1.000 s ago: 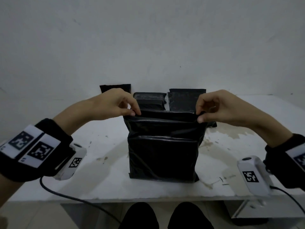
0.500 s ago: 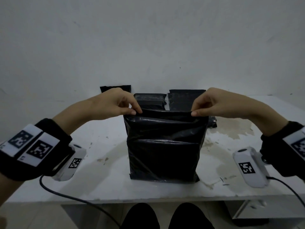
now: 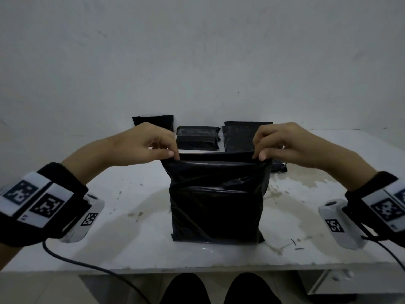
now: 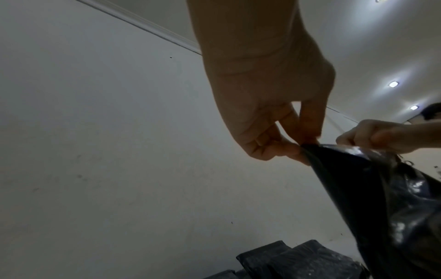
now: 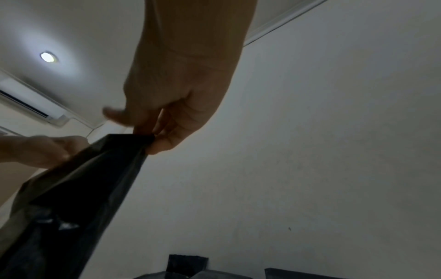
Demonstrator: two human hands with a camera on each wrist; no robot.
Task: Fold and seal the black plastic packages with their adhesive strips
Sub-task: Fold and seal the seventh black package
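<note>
A black plastic package (image 3: 215, 200) stands upright on the white table (image 3: 131, 244), its bottom resting near the front edge. My left hand (image 3: 173, 155) pinches the top left corner of its flap between thumb and fingers. My right hand (image 3: 259, 155) pinches the top right corner the same way. The flap is stretched level between the two hands. In the left wrist view my left hand (image 4: 302, 149) grips the package (image 4: 391, 207) at its corner. In the right wrist view my right hand (image 5: 152, 140) grips the package (image 5: 78, 186) edge. I cannot see an adhesive strip.
Behind the held package lie other black packages: a folded one (image 3: 197, 138) at centre, a flat one (image 3: 240, 136) to its right, and a small one (image 3: 153, 121) against the wall. A black cable (image 3: 87, 263) runs off the table's front left. My knees (image 3: 219, 288) show below the edge.
Both hands have lifted the flap slightly and drawn it taut. My right hand shifted its pinch inward along the top edge, then out again to the corner.
</note>
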